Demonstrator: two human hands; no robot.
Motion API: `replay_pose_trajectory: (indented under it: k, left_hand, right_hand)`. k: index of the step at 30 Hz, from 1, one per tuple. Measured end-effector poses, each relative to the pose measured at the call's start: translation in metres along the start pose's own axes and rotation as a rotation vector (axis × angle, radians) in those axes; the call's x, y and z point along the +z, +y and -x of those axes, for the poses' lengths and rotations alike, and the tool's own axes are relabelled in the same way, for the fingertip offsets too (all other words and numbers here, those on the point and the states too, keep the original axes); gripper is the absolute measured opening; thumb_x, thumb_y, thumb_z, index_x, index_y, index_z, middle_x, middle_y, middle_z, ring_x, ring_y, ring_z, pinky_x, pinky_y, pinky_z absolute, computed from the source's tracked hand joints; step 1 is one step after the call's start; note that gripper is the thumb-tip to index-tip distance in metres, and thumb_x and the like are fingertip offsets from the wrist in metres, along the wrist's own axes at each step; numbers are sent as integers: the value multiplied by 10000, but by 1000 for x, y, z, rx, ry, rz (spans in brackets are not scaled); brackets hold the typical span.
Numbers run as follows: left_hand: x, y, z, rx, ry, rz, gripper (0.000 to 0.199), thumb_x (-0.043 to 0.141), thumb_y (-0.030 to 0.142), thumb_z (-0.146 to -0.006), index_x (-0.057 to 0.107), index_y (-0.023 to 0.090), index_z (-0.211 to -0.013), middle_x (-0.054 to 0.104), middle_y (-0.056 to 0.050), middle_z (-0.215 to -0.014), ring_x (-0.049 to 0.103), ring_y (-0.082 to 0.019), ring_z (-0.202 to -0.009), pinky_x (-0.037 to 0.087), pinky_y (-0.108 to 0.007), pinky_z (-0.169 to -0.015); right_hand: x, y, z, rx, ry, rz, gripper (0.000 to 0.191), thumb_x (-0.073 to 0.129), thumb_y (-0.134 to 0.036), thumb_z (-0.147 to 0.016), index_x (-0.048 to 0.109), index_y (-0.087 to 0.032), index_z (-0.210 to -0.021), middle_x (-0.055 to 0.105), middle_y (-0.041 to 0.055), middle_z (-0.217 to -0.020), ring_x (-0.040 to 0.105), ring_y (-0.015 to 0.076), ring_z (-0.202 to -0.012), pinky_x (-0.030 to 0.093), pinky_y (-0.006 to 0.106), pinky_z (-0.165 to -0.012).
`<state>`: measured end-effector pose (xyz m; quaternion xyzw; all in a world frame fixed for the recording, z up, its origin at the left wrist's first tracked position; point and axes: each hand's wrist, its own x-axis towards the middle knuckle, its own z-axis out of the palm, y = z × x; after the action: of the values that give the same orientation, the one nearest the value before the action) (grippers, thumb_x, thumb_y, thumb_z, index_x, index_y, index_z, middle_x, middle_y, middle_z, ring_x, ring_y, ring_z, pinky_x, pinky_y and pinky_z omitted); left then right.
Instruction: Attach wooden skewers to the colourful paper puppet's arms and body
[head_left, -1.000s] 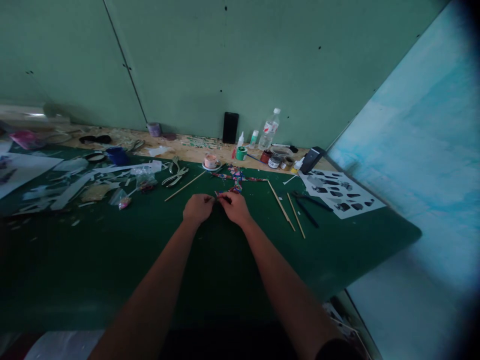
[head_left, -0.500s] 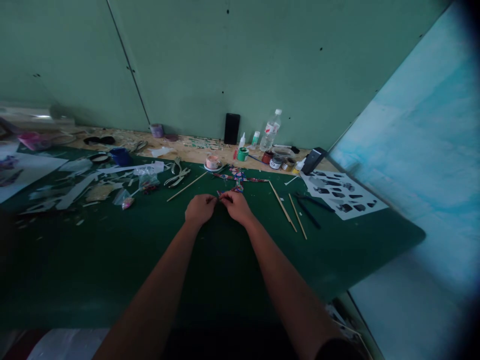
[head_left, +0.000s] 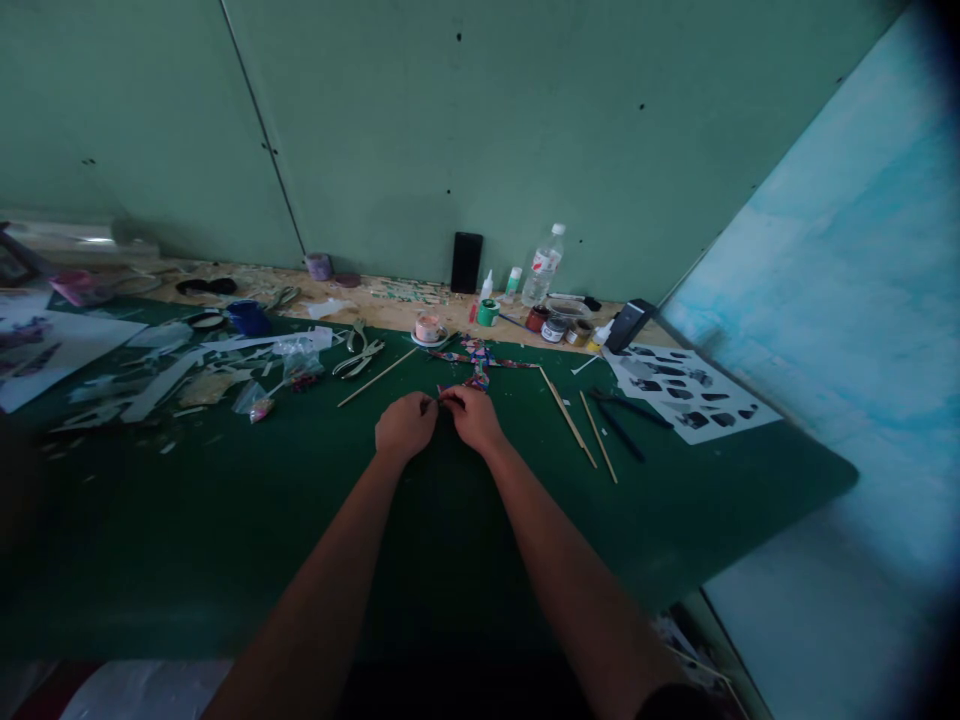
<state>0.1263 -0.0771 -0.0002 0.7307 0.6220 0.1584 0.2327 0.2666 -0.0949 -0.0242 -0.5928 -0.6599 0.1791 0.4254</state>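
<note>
A small, colourful patterned figure (head_left: 477, 355) with long thin side limbs lies on the green table top (head_left: 225, 520), just beyond my hands. My right hand (head_left: 471, 418) is closed in a pinch at the figure's near end, where a narrow patterned strip shows above the fingertips. Close beside it, my left hand (head_left: 406, 425) is also closed, its thumb and fingers together, almost touching the right fingertips. Whatever the left fingers hold is too small and dark to make out. Left of the figure sits a pot of peach paint (head_left: 427, 327) on a white lid.
Pliers (head_left: 361, 358), a thin stick (head_left: 377, 378) and plastic scraps lie to the left. On the right are wooden sticks (head_left: 568, 417), dark-handled pliers (head_left: 619, 425) and a printed sheet (head_left: 694, 400). Paint jars, glue bottles, a water bottle (head_left: 544, 265) and a phone (head_left: 466, 262) line the back.
The view has shifted slightly, so everything sits a little lower and to the right. Both hands stay pinched together at the figure's near end, with only slight finger movement.
</note>
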Motion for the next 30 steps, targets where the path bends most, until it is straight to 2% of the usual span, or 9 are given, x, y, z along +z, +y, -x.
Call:
replay_pose_trajectory:
  k: [6, 12, 20, 30]
  left_hand:
    - [-1, 0, 0, 20, -9, -1, 296, 448, 423, -880, 680, 271, -982, 708, -64, -999, 641, -250, -923, 461, -316, -739]
    - [-2, -2, 1, 47, -18, 31, 280, 464, 403, -882, 688, 283, -999, 714, -46, -1020, 643, -228, -927, 459, -298, -743]
    - [-2, -5, 5, 117, -5, 92, 289, 515, 374, -873, 668, 318, -1112, 718, -5, -1060, 646, -202, -954, 463, -268, -745]
    - [-1, -4, 8, 98, 42, 115, 300, 490, 358, -891, 664, 324, -1133, 714, 1, -1066, 644, -190, -929, 466, -258, -732]
  right_hand:
    - [4, 3, 0, -31, 77, 62, 141, 611, -118, -809, 712, -205, -854, 701, 59, -894, 623, 197, -886, 467, 344, -864]
    - [4, 5, 4, -54, 141, 48, 153, 572, -128, -831, 707, -185, -876, 700, 71, -919, 624, 190, -897, 474, 336, -874]
    - [4, 4, 7, -71, 138, 2, 241, 558, -89, -764, 692, -189, -937, 703, 52, -936, 648, 172, -855, 513, 310, -817]
    - [5, 4, 9, -30, 219, 1, 151, 544, -206, -824, 649, -200, -932, 700, 47, -896, 656, 172, -810, 521, 305, -792]
